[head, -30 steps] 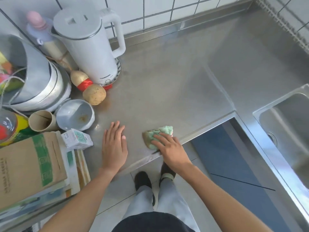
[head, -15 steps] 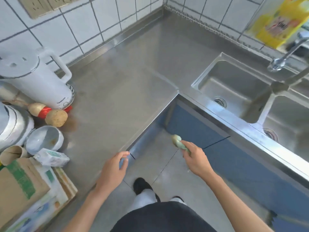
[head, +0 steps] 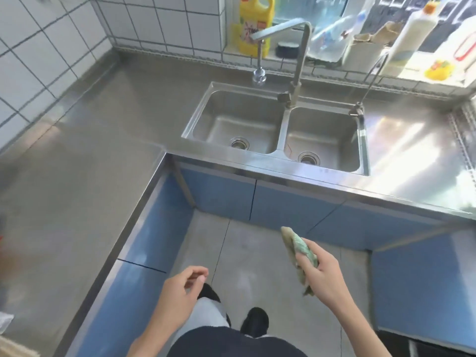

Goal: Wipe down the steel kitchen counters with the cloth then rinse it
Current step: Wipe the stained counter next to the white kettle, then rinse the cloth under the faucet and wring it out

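Both hands hang over the floor: right hand (head: 323,275) grips the folded cloth (head: 298,251) upright, probably bound for the sink (head: 277,117) beyond; left hand (head: 181,287) loosely curled, empty.

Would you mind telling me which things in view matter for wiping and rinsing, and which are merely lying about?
Part of the job: cloth in the right hand; steel counter; double sink; tap.

Just lying about: yellow bottle; white bottle; both on the windowsill.
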The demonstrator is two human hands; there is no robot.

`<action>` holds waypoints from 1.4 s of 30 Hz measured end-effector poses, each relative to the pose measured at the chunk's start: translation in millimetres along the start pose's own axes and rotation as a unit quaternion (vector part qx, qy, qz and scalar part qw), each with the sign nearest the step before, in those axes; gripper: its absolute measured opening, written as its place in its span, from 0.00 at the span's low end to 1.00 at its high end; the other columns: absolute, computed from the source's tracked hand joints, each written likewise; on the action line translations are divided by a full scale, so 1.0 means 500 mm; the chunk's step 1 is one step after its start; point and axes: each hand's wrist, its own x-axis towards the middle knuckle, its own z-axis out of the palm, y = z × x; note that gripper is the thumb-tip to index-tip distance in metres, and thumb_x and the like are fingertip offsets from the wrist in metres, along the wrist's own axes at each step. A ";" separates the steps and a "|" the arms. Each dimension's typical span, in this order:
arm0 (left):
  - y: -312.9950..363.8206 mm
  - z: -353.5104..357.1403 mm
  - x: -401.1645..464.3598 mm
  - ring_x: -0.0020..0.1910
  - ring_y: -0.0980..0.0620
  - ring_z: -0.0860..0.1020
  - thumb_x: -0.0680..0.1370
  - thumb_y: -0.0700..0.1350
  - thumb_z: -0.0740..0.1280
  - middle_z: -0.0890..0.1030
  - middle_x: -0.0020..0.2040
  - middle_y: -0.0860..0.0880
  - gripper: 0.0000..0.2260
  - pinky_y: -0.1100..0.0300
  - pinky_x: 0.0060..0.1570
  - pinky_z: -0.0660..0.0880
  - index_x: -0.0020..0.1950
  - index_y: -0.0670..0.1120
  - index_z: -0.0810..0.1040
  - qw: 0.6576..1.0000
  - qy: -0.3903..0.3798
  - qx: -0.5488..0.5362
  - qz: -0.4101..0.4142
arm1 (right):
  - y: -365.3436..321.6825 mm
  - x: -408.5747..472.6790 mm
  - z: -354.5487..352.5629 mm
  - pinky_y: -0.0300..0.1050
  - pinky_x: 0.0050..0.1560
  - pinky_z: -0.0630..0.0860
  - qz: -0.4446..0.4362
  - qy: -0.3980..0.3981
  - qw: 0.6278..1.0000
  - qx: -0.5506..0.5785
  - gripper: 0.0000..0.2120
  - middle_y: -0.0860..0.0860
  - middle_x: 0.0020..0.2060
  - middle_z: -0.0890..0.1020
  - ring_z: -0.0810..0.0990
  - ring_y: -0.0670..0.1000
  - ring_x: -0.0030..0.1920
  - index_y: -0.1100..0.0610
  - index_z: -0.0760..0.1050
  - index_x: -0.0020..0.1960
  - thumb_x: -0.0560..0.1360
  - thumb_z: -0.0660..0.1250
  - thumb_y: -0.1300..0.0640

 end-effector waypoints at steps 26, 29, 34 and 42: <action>0.299 -0.053 0.603 0.52 0.64 0.85 0.83 0.40 0.69 0.87 0.49 0.64 0.11 0.72 0.55 0.77 0.53 0.57 0.84 0.993 -0.043 0.012 0.109 | -0.206 0.456 -0.117 0.33 0.39 0.77 -0.036 0.084 0.995 0.050 0.13 0.55 0.42 0.84 0.80 0.43 0.38 0.46 0.83 0.57 0.81 0.67 0.63; 0.318 -0.060 0.666 0.53 0.63 0.85 0.83 0.42 0.69 0.87 0.49 0.64 0.10 0.66 0.57 0.78 0.54 0.58 0.84 0.992 -0.076 0.023 0.098 | -0.231 0.516 -0.102 0.37 0.41 0.79 -0.023 0.082 0.995 0.046 0.13 0.54 0.42 0.85 0.81 0.45 0.40 0.47 0.82 0.58 0.81 0.67 0.62; 0.358 -0.059 0.760 0.53 0.65 0.84 0.83 0.42 0.68 0.87 0.50 0.66 0.11 0.68 0.57 0.77 0.54 0.60 0.83 0.989 -0.103 0.044 0.094 | -0.265 0.611 -0.092 0.44 0.38 0.79 -0.027 0.084 0.995 0.047 0.12 0.50 0.37 0.84 0.79 0.45 0.36 0.47 0.82 0.56 0.81 0.67 0.62; 0.457 -0.017 0.882 0.52 0.58 0.86 0.83 0.38 0.68 0.89 0.49 0.54 0.07 0.63 0.59 0.80 0.57 0.47 0.84 0.995 -0.081 0.006 0.064 | -0.307 0.802 -0.097 0.36 0.28 0.72 0.011 0.014 0.995 0.096 0.09 0.42 0.31 0.80 0.80 0.46 0.31 0.48 0.81 0.46 0.81 0.65 0.58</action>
